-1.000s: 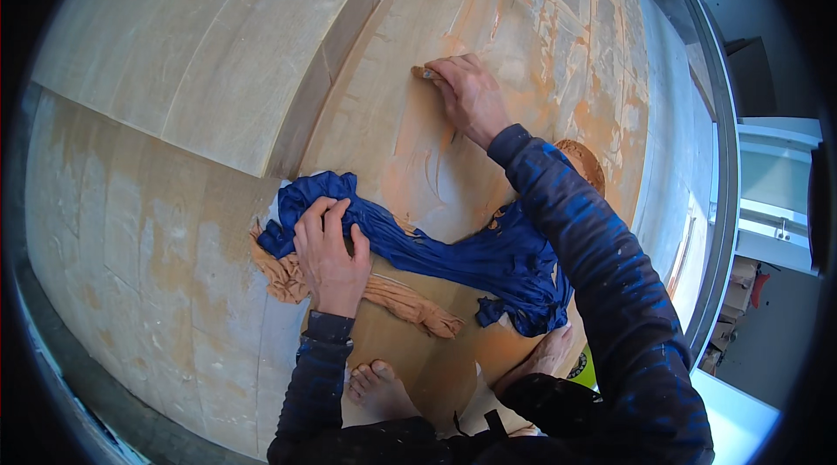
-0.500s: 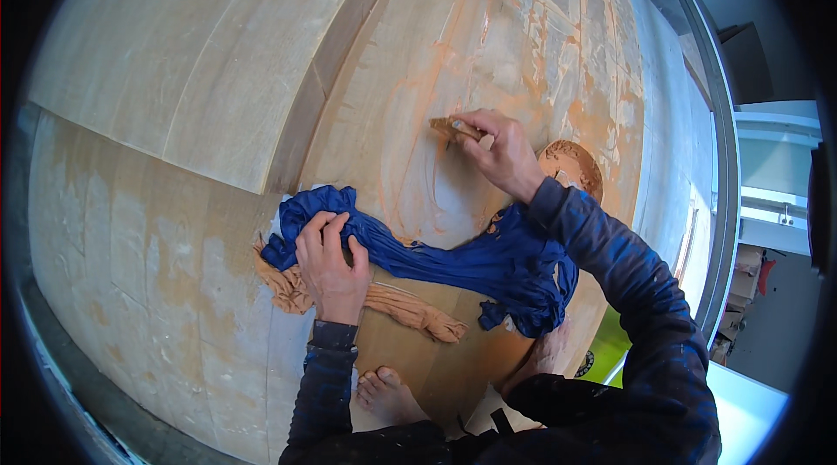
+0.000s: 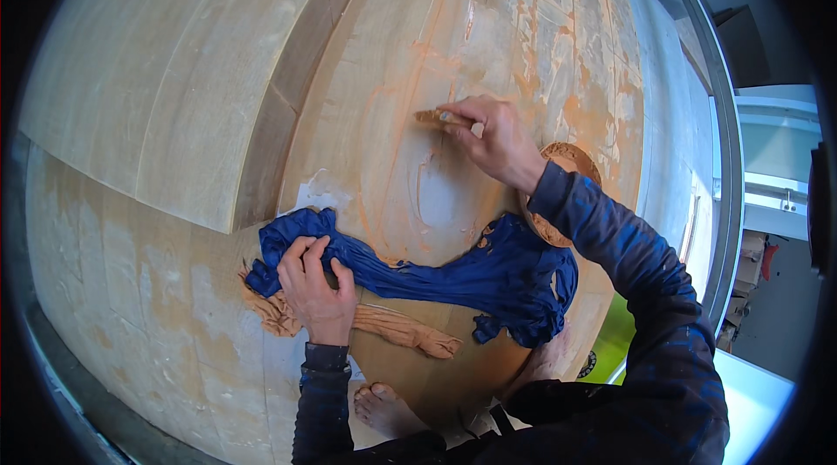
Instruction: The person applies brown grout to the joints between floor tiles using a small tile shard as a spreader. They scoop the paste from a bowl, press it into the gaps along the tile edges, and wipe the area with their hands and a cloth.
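Observation:
My right hand (image 3: 503, 138) is closed round a small putty knife (image 3: 433, 119), its blade smeared with orange-brown filler and touching or just above the tiled floor. My left hand (image 3: 319, 295) rests palm down on a crumpled dark blue cloth (image 3: 397, 280), thumb apart and fingers bent over the folds. A twisted tan cloth (image 3: 401, 330) lies beneath and beside that hand. Orange-brown streaks of filler (image 3: 453, 73) spread over the wood-look tiles and along their joints. Beside my right forearm stands a round tub (image 3: 571, 154) coated with the same filler, partly hidden by the sleeve.
A raised tiled step (image 3: 270, 142) runs along the left, above a lower tiled surface (image 3: 131, 264). My bare foot (image 3: 384, 408) is near the bottom. A pale metal rail (image 3: 725, 177) curves past the right side. Something bright green (image 3: 610, 343) shows at lower right.
The putty knife and my right hand have shifted slightly left over the tiles. My left hand stays on the blue cloth. The view has moved a little, and more of the tub shows.

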### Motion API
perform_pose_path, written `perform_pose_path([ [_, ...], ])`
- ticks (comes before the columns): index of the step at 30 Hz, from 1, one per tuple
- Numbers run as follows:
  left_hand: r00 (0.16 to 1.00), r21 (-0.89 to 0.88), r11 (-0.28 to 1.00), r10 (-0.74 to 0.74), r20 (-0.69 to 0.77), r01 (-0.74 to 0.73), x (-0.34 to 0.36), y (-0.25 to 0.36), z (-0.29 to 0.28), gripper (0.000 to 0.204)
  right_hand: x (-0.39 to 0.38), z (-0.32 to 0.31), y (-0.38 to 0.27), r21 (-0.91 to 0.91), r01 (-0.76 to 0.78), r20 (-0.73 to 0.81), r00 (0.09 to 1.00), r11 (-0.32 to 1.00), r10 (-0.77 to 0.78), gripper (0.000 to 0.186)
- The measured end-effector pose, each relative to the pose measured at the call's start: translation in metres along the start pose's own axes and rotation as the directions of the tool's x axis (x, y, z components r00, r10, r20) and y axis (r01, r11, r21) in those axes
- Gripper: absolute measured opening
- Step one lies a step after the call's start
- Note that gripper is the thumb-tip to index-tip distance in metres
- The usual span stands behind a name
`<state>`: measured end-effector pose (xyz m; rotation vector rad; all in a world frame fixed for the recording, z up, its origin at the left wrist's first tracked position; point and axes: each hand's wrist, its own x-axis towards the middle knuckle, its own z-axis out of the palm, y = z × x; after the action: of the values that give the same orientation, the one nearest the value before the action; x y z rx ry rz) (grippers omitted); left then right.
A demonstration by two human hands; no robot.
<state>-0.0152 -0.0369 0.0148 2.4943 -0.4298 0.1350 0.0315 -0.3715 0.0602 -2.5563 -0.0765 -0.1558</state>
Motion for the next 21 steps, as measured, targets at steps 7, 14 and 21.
perform_pose_path([
  [7, 0.999, 0.0, 0.999, 0.048, -0.021, -0.048, 0.003, 0.007, 0.01, 0.034, 0.149, -0.026, 0.136, -0.334, -0.182, -0.388, 0.921, 0.925, 0.04, 0.024],
  [14, 0.999, 0.044, 0.998, 0.034, -0.029, -0.033, 0.0, 0.001, 0.007, 0.032, 0.023, 0.03, 0.025, -0.315, 0.314, -0.007, 0.943, 0.896, -0.333, 0.036],
  [21, 0.998, 0.072, 0.995, 0.065, 0.011, -0.066, 0.005, 0.012, 0.018, 0.034, 0.14, -0.044, 0.122, -0.301, -0.077, -0.307, 0.951, 0.951, -0.02, 0.023],
])
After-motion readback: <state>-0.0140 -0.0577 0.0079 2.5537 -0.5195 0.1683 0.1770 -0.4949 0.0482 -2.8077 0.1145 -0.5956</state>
